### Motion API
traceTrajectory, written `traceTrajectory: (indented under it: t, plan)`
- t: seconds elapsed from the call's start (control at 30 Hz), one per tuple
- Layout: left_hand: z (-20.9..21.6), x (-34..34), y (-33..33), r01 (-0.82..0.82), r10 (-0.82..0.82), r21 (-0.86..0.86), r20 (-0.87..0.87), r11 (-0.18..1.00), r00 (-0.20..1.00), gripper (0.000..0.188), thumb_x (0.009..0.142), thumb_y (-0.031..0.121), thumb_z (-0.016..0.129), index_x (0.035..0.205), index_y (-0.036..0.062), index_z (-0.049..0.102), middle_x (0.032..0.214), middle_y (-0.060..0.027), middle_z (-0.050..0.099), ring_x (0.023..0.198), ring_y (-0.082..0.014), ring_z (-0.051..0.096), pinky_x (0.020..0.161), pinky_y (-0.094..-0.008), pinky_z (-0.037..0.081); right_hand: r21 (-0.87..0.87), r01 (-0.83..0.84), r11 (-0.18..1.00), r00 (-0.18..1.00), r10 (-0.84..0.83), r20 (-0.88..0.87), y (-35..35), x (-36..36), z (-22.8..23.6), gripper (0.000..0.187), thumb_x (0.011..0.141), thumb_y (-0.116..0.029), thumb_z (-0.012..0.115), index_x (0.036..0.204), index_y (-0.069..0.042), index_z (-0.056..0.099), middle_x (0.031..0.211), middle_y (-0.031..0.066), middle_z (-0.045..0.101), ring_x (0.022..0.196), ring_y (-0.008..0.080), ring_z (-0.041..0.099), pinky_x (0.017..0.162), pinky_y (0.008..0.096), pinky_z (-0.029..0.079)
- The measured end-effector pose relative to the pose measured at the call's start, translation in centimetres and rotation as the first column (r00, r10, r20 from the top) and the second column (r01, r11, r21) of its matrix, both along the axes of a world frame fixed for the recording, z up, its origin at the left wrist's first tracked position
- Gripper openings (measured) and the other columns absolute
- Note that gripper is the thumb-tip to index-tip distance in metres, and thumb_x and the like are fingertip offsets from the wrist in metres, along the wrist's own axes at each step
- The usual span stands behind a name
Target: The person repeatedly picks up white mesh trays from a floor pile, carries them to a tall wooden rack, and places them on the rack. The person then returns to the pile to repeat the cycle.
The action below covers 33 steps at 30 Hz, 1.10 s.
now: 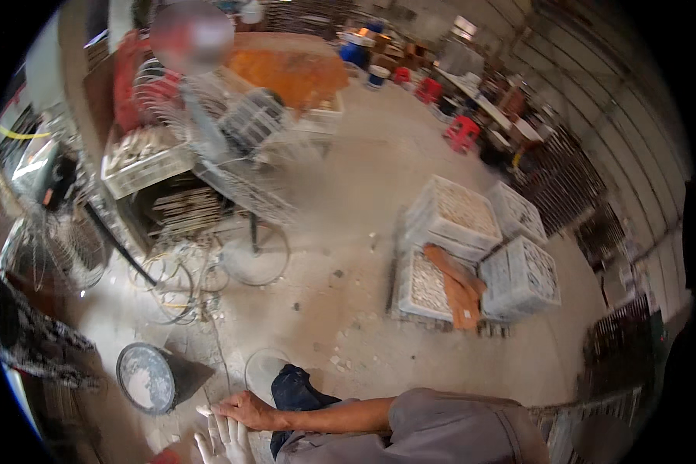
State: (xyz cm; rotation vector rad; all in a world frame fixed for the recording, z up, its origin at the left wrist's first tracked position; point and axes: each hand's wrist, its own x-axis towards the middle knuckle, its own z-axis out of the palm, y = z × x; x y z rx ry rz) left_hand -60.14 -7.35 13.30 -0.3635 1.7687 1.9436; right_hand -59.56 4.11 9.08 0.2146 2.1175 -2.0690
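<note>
My right hand (249, 410) reaches in from the right on a bare forearm, fingers closed. A small white piece (203, 411) shows at its fingertips; whether this is a loose thing or the tip of a glove I cannot tell. Just below, at the lower edge, is my left hand (228, 444) in a white glove (238, 452), its fingers spread and pointing up. The two hands are close together or touching. Beyond them on the floor stands a dark bucket (179, 377) with whitish contents.
White crates (452, 213) full of small pale pieces are stacked at the right, an orange-brown cloth (458, 290) draped over them. At the left, a pedestal fan (251, 124) stands near another person (131, 85) and a crate (151, 174). Red stools (462, 133) stand farther back.
</note>
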Motion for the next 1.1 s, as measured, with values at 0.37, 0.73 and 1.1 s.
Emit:
traceTrajectory:
  t: [0.37,0.73,1.1]
  plan:
    - [1.1,-4.1,8.0,0.288,-0.288,-0.014,-0.082,0.958,0.954,0.038,0.085,0.032,0.042,0.096,-0.0027,0.053,0.080,-0.0123,0.058,0.072,-0.0218,0.058,0.065,-0.0344,0.047,0.275,0.272,0.922,0.947,-0.205,-0.248,7.6,-3.3,1.2,0.034,0.081,-0.028,0.049,0.069,0.003,0.056,0.060,0.0217,0.051,0.057,0.0361,0.052,0.054,0.0417,0.040]
    - [1.2,-7.2,13.2,0.431,-0.436,-0.073,-0.114,0.900,0.893,0.037,0.085,0.032,0.041,0.095,-0.0025,0.053,0.080,-0.0121,0.058,0.071,-0.0214,0.058,0.064,-0.0339,0.047,0.435,0.441,0.785,0.861,-0.234,-0.451,13.1,-5.1,1.1,0.031,0.083,-0.027,0.048,0.069,0.000,0.054,0.057,0.0195,0.050,0.054,0.0353,0.050,0.052,0.0425,0.039]
    - [1.0,-6.5,15.9,0.594,-0.596,-0.056,-0.131,0.802,0.792,0.037,0.085,0.032,0.041,0.094,-0.0023,0.053,0.079,-0.0119,0.058,0.070,-0.0210,0.058,0.063,-0.0334,0.047,0.422,0.629,0.653,0.777,-0.509,-0.370,16.8,-2.3,0.7,0.035,0.083,-0.032,0.048,0.069,-0.001,0.056,0.062,0.0156,0.055,0.056,0.0295,0.052,0.052,0.0378,0.039]
